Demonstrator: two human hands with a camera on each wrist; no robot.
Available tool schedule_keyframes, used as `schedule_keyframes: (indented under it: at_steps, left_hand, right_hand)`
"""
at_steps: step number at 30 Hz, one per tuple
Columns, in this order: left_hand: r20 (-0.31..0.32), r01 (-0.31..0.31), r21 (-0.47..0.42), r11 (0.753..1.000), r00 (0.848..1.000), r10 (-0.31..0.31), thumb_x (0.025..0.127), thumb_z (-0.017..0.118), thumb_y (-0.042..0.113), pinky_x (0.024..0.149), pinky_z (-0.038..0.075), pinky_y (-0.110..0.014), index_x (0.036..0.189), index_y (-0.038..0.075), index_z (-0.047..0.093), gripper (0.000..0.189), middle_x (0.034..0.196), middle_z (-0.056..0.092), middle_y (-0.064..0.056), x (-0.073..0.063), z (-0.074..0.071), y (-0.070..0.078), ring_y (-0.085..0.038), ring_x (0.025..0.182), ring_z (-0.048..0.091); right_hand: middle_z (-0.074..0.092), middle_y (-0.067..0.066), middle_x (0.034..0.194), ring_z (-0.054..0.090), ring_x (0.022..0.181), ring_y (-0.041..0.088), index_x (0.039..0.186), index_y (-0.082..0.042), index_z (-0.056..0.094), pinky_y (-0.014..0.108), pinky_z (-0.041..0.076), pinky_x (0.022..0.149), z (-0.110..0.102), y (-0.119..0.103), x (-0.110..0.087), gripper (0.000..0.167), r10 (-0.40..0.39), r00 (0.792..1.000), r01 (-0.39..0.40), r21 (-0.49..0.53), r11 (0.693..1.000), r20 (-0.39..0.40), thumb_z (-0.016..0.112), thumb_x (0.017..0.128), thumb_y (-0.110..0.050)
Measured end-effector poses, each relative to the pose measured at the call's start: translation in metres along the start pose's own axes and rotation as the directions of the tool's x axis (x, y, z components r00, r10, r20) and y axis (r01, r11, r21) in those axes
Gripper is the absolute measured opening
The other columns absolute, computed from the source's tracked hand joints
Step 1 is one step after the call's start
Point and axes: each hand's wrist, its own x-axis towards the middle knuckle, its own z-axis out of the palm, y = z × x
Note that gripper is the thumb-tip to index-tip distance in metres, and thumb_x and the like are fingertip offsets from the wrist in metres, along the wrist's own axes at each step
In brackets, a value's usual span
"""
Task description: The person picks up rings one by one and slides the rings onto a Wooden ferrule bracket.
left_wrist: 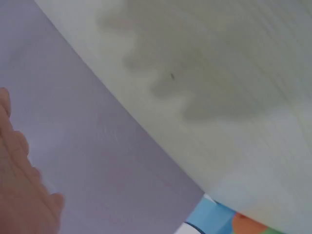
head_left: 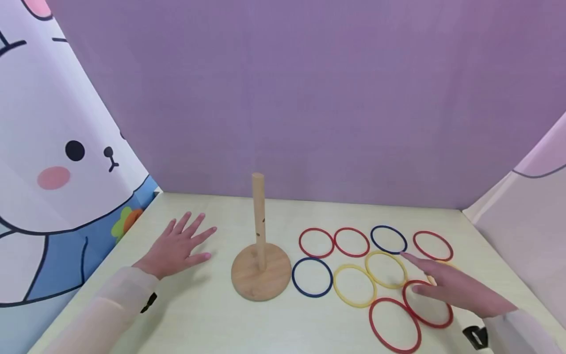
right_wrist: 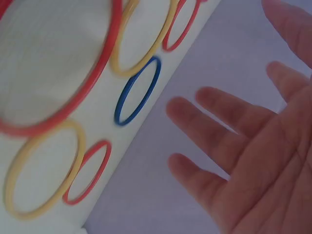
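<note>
My left hand (head_left: 174,248) hovers palm down over the left side of the table, fingers spread and holding nothing. To its right stands a wooden peg (head_left: 259,211) on a round base (head_left: 247,282). My right hand (head_left: 464,289), also holding nothing, is stretched out above the rings on the right. Below it a red ring (head_left: 435,326) and a yellow ring (head_left: 450,265) are partly covered in the head view. Its fingertips overlap the edge of a blue ring (head_left: 384,226) there. The right wrist view has its palm (right_wrist: 273,175) with fingers apart, beside the rings.
More rings lie flat right of the base: red (head_left: 315,228), blue (head_left: 312,296), yellow (head_left: 353,306) and others, several touching. A purple panel (head_left: 283,98) rises behind the table (head_left: 199,319). A cartoon-printed panel (head_left: 44,108) borders the left, and a pale panel (head_left: 530,216) the right.
</note>
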Motion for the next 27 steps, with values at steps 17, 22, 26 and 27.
schedule_keyframes:
  at_steps: [17,22,26,27]
  left_hand:
    - [0.182,-0.038,-0.173,0.984,0.981,0.070,0.085,0.059,0.058,0.107,0.016,-0.065,0.146,0.014,0.042,0.077,0.152,0.030,-0.021,0.024,0.017,0.041,-0.047,0.140,0.014]
    - [0.236,-0.036,-0.188,0.982,0.968,0.081,0.081,0.062,0.062,0.107,0.016,-0.065,0.144,0.014,0.045,0.081,0.151,0.033,-0.021,0.029,0.023,0.048,-0.046,0.141,0.015]
    - [0.281,-0.031,-0.188,0.982,0.956,0.084,0.078,0.064,0.063,0.108,0.015,-0.064,0.143,0.016,0.047,0.082,0.151,0.034,-0.019,0.032,0.028,0.051,-0.045,0.141,0.014]
    - [0.287,-0.034,-0.186,0.982,0.954,0.088,0.078,0.064,0.063,0.108,0.015,-0.064,0.143,0.016,0.047,0.082,0.150,0.034,-0.019,0.032,0.029,0.052,-0.045,0.141,0.014]
  right_hand:
    - [0.067,0.008,0.110,0.062,0.092,0.013,0.134,-0.014,0.056,0.030,0.051,0.073,0.016,-0.024,0.001,0.057,-0.087,0.992,0.087,0.012,0.996,0.088,0.075,0.082,-0.026]
    - [0.062,-0.008,0.089,0.053,0.073,0.000,0.122,-0.009,0.064,0.024,0.046,0.059,0.024,-0.026,0.002,0.045,-0.068,0.997,0.067,0.038,0.997,0.040,0.076,0.080,-0.017]
    - [0.054,-0.017,0.081,0.046,0.066,-0.004,0.113,-0.007,0.069,0.021,0.042,0.054,0.032,-0.026,0.003,0.036,-0.018,0.999,0.016,0.060,0.998,0.038,0.076,0.079,-0.015]
    - [0.052,-0.018,0.079,0.045,0.066,-0.004,0.110,-0.007,0.070,0.021,0.042,0.053,0.034,-0.026,0.003,0.033,-0.009,0.999,0.008,0.050,0.999,0.034,0.076,0.079,-0.014]
